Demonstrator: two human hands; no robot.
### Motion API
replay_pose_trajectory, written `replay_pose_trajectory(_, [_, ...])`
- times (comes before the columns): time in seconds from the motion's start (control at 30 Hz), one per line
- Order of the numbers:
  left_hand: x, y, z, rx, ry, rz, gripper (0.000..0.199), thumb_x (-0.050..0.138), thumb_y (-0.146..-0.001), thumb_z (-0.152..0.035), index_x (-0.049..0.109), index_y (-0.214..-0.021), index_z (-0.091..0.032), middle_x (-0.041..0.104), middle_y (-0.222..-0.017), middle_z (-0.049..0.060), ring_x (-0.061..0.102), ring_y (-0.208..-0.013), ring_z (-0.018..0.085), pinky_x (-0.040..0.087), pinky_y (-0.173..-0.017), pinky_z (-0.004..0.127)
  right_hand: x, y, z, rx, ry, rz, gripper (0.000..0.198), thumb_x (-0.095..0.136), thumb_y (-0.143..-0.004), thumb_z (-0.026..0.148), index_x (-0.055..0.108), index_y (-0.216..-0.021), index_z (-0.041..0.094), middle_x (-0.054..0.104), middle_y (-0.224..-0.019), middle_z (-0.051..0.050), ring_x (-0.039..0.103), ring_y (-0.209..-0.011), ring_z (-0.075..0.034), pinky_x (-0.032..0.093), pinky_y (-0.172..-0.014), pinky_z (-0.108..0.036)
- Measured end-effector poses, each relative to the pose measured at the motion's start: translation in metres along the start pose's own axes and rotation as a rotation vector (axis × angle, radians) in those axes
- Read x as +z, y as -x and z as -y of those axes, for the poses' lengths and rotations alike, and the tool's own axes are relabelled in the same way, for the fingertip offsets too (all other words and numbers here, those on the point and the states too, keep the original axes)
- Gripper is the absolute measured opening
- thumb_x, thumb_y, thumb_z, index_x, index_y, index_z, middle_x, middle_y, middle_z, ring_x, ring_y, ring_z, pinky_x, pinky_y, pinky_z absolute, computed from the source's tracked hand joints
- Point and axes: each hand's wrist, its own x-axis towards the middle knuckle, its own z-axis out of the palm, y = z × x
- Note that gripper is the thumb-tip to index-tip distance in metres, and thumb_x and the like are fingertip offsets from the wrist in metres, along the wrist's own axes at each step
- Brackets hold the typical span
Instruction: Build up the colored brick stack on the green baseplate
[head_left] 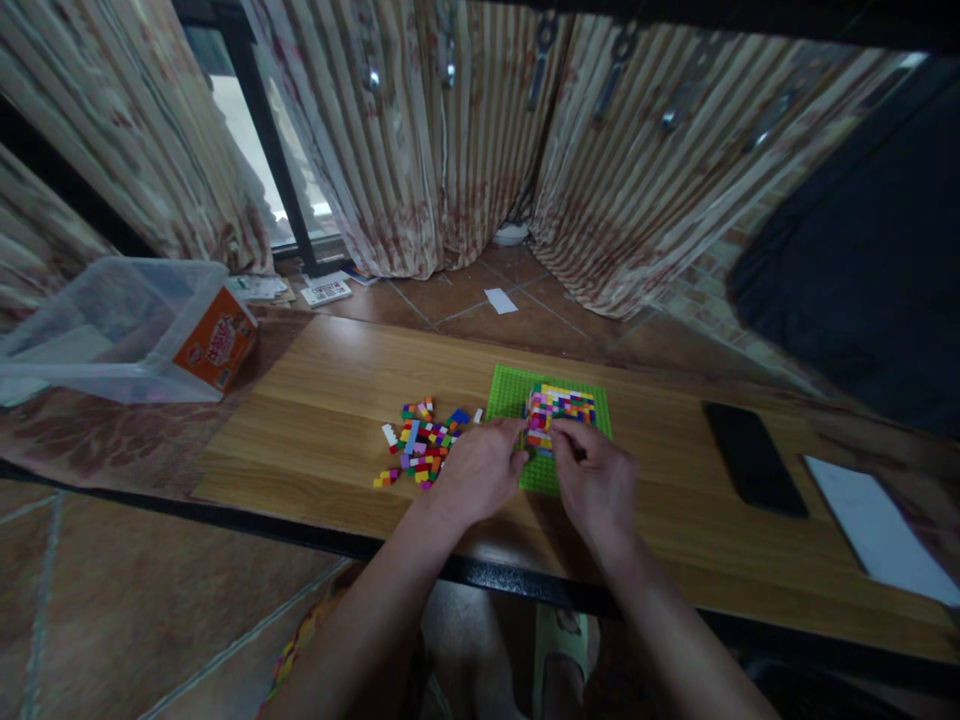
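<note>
A green studded baseplate (508, 392) lies on the wooden table (322, 400). A block of many-coloured small bricks (562, 405) is built on it. My left hand (480, 470) rests on the baseplate's near left edge, fingers curled against it. My right hand (592, 480) is at the near edge of the coloured block, fingertips pinched at the bricks; whether a loose brick sits between them is hidden. A loose pile of small coloured bricks (421, 445) lies just left of my left hand.
A black phone (754, 458) and a white sheet (877, 525) lie at the table's right. A clear plastic bin (112, 325) with an orange carton (217, 348) stands on the left. Striped curtains (465, 130) hang behind; papers lie on the tiled floor.
</note>
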Motion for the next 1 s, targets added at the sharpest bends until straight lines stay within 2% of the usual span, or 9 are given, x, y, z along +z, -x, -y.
replay_pose_trajectory(0.13, [0.002,0.000,0.000,0.010,-0.002,0.002,0.035,0.055,-0.089,-0.022,0.063,-0.123,-0.017,0.074,-0.108,0.009,0.070,-0.100,0.025,0.054,-0.092,0.039,-0.001,0.000,0.000,-0.080,0.038,0.018,0.024,0.052,-0.091,0.028,0.075,-0.087,0.020,0.076,-0.087,-0.007,0.070,-0.078,-0.021,0.053,-0.073,-0.033])
replay_pose_trajectory(0.3, [0.002,0.000,-0.001,0.017,-0.007,0.006,0.033,0.054,-0.089,-0.021,0.063,-0.121,-0.016,0.073,-0.107,0.009,0.069,-0.100,0.025,0.053,-0.093,0.037,0.000,0.002,0.000,-0.114,0.046,0.031,0.026,0.049,-0.093,0.027,0.074,-0.089,0.019,0.075,-0.087,-0.007,0.069,-0.079,-0.021,0.053,-0.075,-0.034])
replay_pose_trajectory(0.5, [0.002,0.000,-0.003,0.037,-0.013,0.000,0.030,0.054,-0.087,-0.018,0.063,-0.116,-0.017,0.073,-0.103,0.008,0.069,-0.096,0.023,0.053,-0.090,0.035,0.002,0.002,-0.001,-0.117,0.057,0.046,0.027,0.048,-0.095,0.027,0.074,-0.090,0.021,0.075,-0.088,-0.007,0.069,-0.081,-0.022,0.053,-0.080,-0.037])
replay_pose_trajectory(0.63, [0.003,-0.001,-0.002,0.035,-0.017,0.001,0.033,0.054,-0.088,-0.020,0.062,-0.120,-0.017,0.073,-0.105,0.008,0.070,-0.097,0.023,0.053,-0.091,0.035,-0.002,0.003,0.001,-0.096,0.012,0.065,0.027,0.047,-0.095,0.028,0.074,-0.095,0.021,0.075,-0.094,-0.008,0.069,-0.085,-0.022,0.053,-0.082,-0.038])
replay_pose_trajectory(0.77, [0.003,-0.001,-0.002,0.017,-0.008,-0.004,0.038,0.054,-0.090,-0.022,0.059,-0.127,-0.017,0.073,-0.109,0.008,0.069,-0.099,0.023,0.053,-0.093,0.036,-0.007,0.005,0.002,-0.085,0.008,0.024,0.029,0.046,-0.096,0.029,0.073,-0.106,0.022,0.075,-0.101,-0.008,0.069,-0.091,-0.022,0.053,-0.084,-0.038])
replay_pose_trajectory(0.93, [0.002,-0.002,-0.003,0.020,0.003,-0.007,0.036,0.054,-0.089,-0.020,0.059,-0.124,-0.016,0.073,-0.109,0.009,0.070,-0.098,0.024,0.054,-0.090,0.036,-0.010,0.001,0.000,-0.200,0.125,-0.088,0.028,0.047,-0.097,0.024,0.074,-0.107,0.022,0.072,-0.106,-0.010,0.063,-0.100,-0.025,0.049,-0.089,-0.041])
replay_pose_trajectory(1.0, [0.001,-0.003,-0.003,0.029,0.007,-0.005,0.036,0.053,-0.088,-0.020,0.058,-0.124,-0.016,0.073,-0.109,0.008,0.069,-0.097,0.023,0.054,-0.089,0.035,-0.009,0.000,-0.003,-0.245,0.200,-0.084,0.030,0.047,-0.095,0.019,0.074,-0.108,0.023,0.068,-0.114,-0.010,0.058,-0.105,-0.026,0.047,-0.090,-0.045])
